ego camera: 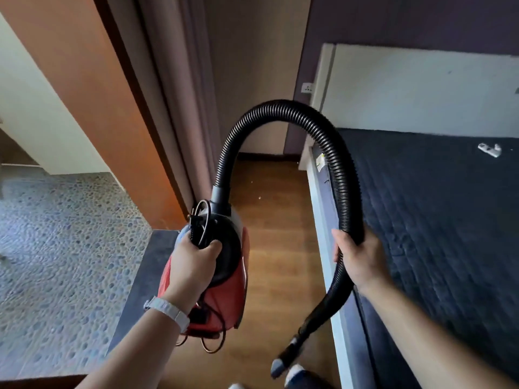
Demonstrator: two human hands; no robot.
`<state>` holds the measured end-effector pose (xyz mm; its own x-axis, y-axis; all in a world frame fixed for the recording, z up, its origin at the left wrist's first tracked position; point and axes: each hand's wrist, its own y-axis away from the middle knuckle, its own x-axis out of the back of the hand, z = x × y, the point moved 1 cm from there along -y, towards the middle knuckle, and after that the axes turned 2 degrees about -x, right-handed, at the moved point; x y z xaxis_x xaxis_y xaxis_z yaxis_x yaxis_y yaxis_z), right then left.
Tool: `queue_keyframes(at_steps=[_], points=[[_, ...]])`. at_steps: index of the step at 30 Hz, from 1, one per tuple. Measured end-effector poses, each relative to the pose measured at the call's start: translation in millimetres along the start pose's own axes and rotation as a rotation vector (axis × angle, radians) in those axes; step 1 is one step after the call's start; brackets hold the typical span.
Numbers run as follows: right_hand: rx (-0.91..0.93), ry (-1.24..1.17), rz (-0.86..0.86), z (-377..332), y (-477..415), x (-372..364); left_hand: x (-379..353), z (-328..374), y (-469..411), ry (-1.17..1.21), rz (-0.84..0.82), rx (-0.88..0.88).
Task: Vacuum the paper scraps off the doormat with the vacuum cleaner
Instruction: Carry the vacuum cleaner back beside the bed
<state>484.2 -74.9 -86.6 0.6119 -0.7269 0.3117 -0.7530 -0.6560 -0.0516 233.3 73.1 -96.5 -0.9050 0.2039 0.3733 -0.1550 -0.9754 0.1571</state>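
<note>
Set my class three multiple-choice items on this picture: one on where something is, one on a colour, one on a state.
1. Where is the right hand?
A. on the black hose
B. on the door frame
C. flat on the bed

2. What colour is the vacuum cleaner's body?
A. blue
B. red
C. green

3. How does the hose lie?
A. straight along the floor
B. coiled on the bed
C. bent in a high arch

Answers:
1 A: its fingers curl round the hose.
2 B: red shows below the left hand, which grips its top.
3 C: it rises from the body, curves over and comes down through the right hand.
</note>
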Motion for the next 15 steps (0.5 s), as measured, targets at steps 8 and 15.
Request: queue_keyframes(at_steps=[8, 15], points=[[0.007, -0.028, -0.013, 22, -123, -38, -66, 20, -97, 0.018, -0.003, 0.124], [0.005, -0.126, -0.078, 32, -261, -54, -136, 60, -187, -0.016, 0.058, 0.179]])
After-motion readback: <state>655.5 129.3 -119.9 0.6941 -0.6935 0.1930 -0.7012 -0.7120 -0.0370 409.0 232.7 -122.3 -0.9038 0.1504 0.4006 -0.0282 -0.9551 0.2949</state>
